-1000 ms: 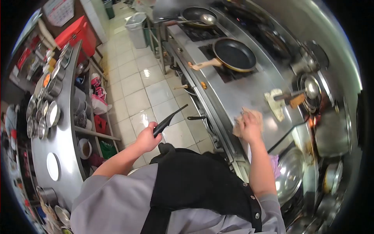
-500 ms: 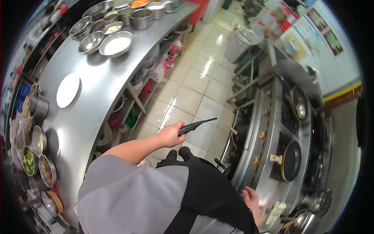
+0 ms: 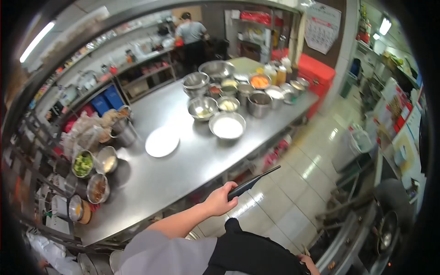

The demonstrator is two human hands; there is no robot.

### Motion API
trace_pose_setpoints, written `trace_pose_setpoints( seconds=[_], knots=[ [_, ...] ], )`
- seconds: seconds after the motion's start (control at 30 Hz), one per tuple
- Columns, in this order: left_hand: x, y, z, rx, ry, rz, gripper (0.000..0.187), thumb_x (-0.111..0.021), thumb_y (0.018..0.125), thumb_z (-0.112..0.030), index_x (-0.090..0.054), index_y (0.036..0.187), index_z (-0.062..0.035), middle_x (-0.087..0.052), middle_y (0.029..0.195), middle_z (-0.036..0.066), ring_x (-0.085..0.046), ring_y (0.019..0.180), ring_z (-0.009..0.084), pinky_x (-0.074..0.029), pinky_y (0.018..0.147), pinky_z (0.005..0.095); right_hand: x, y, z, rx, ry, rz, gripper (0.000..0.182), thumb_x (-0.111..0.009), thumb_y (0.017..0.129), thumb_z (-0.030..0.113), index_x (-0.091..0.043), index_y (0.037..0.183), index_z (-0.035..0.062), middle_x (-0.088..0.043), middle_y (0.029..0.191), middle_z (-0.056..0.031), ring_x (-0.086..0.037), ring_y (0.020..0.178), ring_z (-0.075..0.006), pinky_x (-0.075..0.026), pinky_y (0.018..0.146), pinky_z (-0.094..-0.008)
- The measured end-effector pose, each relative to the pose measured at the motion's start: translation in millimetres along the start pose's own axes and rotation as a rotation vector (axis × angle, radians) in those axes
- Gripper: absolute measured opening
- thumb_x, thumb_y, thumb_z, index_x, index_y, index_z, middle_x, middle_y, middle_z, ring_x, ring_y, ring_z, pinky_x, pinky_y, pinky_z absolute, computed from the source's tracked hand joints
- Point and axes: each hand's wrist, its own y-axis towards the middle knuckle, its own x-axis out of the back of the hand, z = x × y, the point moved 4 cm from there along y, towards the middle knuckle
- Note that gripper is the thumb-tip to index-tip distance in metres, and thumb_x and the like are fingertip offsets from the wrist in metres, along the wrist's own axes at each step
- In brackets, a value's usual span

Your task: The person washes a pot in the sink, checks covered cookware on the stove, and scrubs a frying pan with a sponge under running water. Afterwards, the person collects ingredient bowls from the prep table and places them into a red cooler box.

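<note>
My left hand (image 3: 222,200) is closed round the handle of a black utensil (image 3: 252,184), whose thin tip points up and to the right over the tiled floor. At the bottom edge, low beside the black apron (image 3: 254,256), my right hand (image 3: 309,264) shows only in part, and its fingers are too hidden to read. A round white plate (image 3: 162,141) lies on the steel table (image 3: 183,176), beyond my left arm. To its right stands a metal bowl of white contents (image 3: 227,125).
More bowls and pots crowd the table's back right, near a red chest (image 3: 316,75). Bowls of greens (image 3: 83,164) and brown food (image 3: 97,188) line its left end. A stove (image 3: 353,247) stands at lower right. A person (image 3: 191,39) works at the back.
The view has swung left and up, showing more table and the back counter. The black utensil remains in my left hand. The stove has shifted towards the lower right edge.
</note>
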Motion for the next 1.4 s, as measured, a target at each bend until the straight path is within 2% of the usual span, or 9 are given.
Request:
trace_pose_setpoints(
  seconds=[0.07,0.27,0.37,0.5,0.73,1.17,1.27,1.37,1.4],
  knots=[
    [31,15,-19,-0.075,0.089,-0.211,0.044,-0.063,0.084,-0.02,-0.047,0.124,-0.0063,-0.064,0.095,0.019,-0.064,0.087,0.0351,-0.05,0.079,0.0408,21,15,71,-0.009,-0.068,-0.136,0.043,-0.058,0.075,0.006,-0.066,0.117,0.0002,-0.07,0.11,-0.0126,-0.064,0.105,-0.025,-0.046,0.092,-0.0363],
    [149,37,-93,-0.142,0.19,-0.779,0.042,-0.064,0.086,-0.016,-0.048,0.124,-0.0092,-0.061,0.092,0.011,-0.062,0.079,0.0227,-0.05,0.072,0.0357,44,-3,294,0.076,-0.46,-0.194,0.046,-0.059,0.093,0.034,-0.058,0.127,0.0035,-0.067,0.111,-0.0248,-0.064,0.106,-0.0363,-0.049,0.092,-0.0423],
    [224,28,-158,-0.365,0.377,-1.081,0.038,-0.063,0.088,-0.01,-0.049,0.122,-0.0042,-0.059,0.095,0.009,-0.058,0.077,0.0152,-0.049,0.071,0.0306,104,62,238,0.106,-0.652,-0.201,0.05,-0.056,0.095,0.041,-0.061,0.12,-0.0019,-0.066,0.11,-0.0276,-0.062,0.109,-0.0383,-0.048,0.093,-0.0417],
    [300,22,-219,-0.385,0.555,-1.388,0.032,-0.065,0.088,-0.016,-0.055,0.116,-0.0033,-0.063,0.08,0.008,-0.061,0.068,0.016,-0.05,0.063,0.0312,176,53,277,-0.015,-0.788,-0.301,0.033,-0.053,0.081,0.01,-0.073,0.107,0.007,-0.073,0.098,-0.0147,-0.068,0.096,-0.0302,-0.051,0.084,-0.0368],
    [424,52,-261,-0.106,0.916,-1.613,0.042,-0.063,0.084,-0.033,-0.055,0.115,-0.0061,-0.068,0.095,0.02,-0.067,0.085,0.0374,-0.052,0.077,0.0449,195,102,243,0.004,-0.651,-0.215,0.029,-0.056,0.087,0.02,-0.07,0.109,0.0059,-0.069,0.105,-0.0197,-0.065,0.1,-0.0334,-0.049,0.088,-0.0405],
    [560,187,-241,0.222,0.971,-1.377,0.046,-0.05,0.089,-0.028,-0.058,0.131,-0.0114,-0.056,0.135,0.019,-0.052,0.125,0.038,-0.04,0.106,0.0449,140,106,216,-0.15,-0.704,-0.181,0.037,-0.06,0.088,0.039,-0.069,0.104,0.006,-0.068,0.106,-0.0191,-0.066,0.094,-0.0335,-0.052,0.085,-0.0437],
    [646,249,-188,0.451,1.995,-0.496,0.039,-0.047,0.098,-0.019,-0.054,0.134,-0.0055,-0.062,0.122,0.02,-0.059,0.114,0.0329,-0.043,0.102,0.0423,100,83,219,-0.12,-0.74,-0.252,0.041,-0.061,0.088,0.043,-0.069,0.103,0.006,-0.068,0.106,-0.019,-0.066,0.093,-0.0335,-0.052,0.085,-0.0444],
    [619,245,-199,0.144,1.754,-0.931,0.036,-0.048,0.099,-0.023,-0.056,0.129,-0.0045,-0.063,0.118,0.019,-0.06,0.109,0.0321,-0.045,0.097,0.0417,82,55,266,-0.254,-0.548,-0.359,0.045,-0.054,0.089,0.045,-0.071,0.096,0.0045,-0.069,0.095,-0.0212,-0.065,0.087,-0.0377,-0.051,0.079,-0.0507],
    [603,236,-210,0.001,1.62,-1.082,0.036,-0.048,0.099,-0.024,-0.057,0.127,-0.0042,-0.063,0.117,0.019,-0.06,0.108,0.0318,-0.046,0.095,0.0415,78,41,285,-0.385,-0.589,-0.353,0.046,-0.057,0.089,0.044,-0.063,0.118,0.0075,-0.066,0.111,-0.0214,-0.063,0.103,-0.0393,-0.049,0.089,-0.0483]
  ],
)
